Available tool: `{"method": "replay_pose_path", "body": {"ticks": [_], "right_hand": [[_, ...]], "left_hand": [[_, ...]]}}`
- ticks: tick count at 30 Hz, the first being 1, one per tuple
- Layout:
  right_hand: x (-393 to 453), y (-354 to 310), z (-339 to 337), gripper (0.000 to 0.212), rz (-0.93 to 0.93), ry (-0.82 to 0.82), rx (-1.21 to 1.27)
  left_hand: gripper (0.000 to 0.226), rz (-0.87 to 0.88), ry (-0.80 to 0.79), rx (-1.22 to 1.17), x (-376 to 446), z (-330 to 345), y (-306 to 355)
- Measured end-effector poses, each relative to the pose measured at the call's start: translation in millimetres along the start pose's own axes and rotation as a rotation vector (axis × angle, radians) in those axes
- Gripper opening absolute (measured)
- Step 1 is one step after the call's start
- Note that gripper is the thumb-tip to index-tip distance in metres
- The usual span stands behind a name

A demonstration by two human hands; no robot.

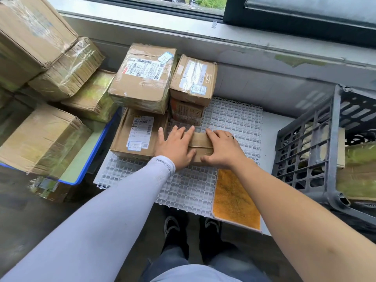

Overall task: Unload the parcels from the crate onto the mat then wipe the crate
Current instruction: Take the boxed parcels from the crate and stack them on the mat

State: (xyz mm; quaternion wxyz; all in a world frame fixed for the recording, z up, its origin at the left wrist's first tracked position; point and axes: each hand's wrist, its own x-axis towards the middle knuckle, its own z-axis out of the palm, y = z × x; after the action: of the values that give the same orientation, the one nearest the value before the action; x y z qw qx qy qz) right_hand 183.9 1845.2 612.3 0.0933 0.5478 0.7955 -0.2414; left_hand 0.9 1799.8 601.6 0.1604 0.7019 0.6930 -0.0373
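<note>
Head view shows the step in hand, as I judge it: setting one more parcel down on the white grid mat point(183, 188) in the middle of the frame. Four parcels already stand on the mat in the upper middle, in two piles of two. The dark crate point(309, 143) stands at the right edge and brown parcels are in it, so the unloading is not finished and the wiping must wait. The orange cloth point(236, 198) lies at the lower right of the mat, ready for that.

To do this step well, I would push the small parcel point(200, 142) close against the flat labelled box point(138, 135) on its left, so room is kept on the mat.

The left hand point(175, 147) lies on the small parcel with straight, spread fingers point(179, 132), pressing and not gripping. The right hand point(221, 147) bends over the parcel's right end, its fingers curled on the top and the thumb at the near side, holding it.
</note>
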Motion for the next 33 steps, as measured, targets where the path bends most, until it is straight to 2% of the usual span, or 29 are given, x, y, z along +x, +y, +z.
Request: {"method": "replay_pose_path", "body": {"ticks": [3, 7, 10, 12, 16, 19, 26, 28, 29, 33], "right_hand": [[-10, 0, 0, 0.084, -0.048, 0.06, 0.09], [-27, -2, 10, 0.054, -0.127, 0.269, 0.089], [-38, -5, 30, 0.047, -0.23, 0.397, 0.003], [-42, -4, 44, 0.044, -0.207, 0.408, -0.004], [-46, 3, 71, 0.042, -0.172, 0.374, -0.071], [-50, 8, 85, 0.039, -0.167, 0.353, -0.124], [-57, 9, 88, 0.027, -0.174, 0.315, -0.077], [-56, 9, 77, 0.034, -0.172, 0.289, -0.038], [-54, 9, 71, 0.045, -0.155, 0.267, -0.019], [-30, 13, 41, 0.113, -0.076, 0.109, 0.023]], "left_hand": [[0.073, 0.05, 0.107, -0.011, -11, 2, -2], [0.062, 0.194, 0.389, 0.009, -30, 16, -5], [0.063, 0.245, 0.497, -0.011, -37, 33, -2], [0.068, 0.216, 0.449, 0.009, -39, 46, 1], [0.077, 0.146, 0.216, 0.141, -46, 60, 11], [0.078, 0.119, 0.097, 0.188, -49, 70, 16], [0.083, 0.045, 0.048, 0.169, -55, 74, 18], [0.082, 0.049, 0.045, 0.167, -54, 72, 17], [0.081, 0.05, 0.043, 0.165, -54, 71, 17], [0.082, 0.082, 0.018, 0.178, -53, 67, 13]]}}
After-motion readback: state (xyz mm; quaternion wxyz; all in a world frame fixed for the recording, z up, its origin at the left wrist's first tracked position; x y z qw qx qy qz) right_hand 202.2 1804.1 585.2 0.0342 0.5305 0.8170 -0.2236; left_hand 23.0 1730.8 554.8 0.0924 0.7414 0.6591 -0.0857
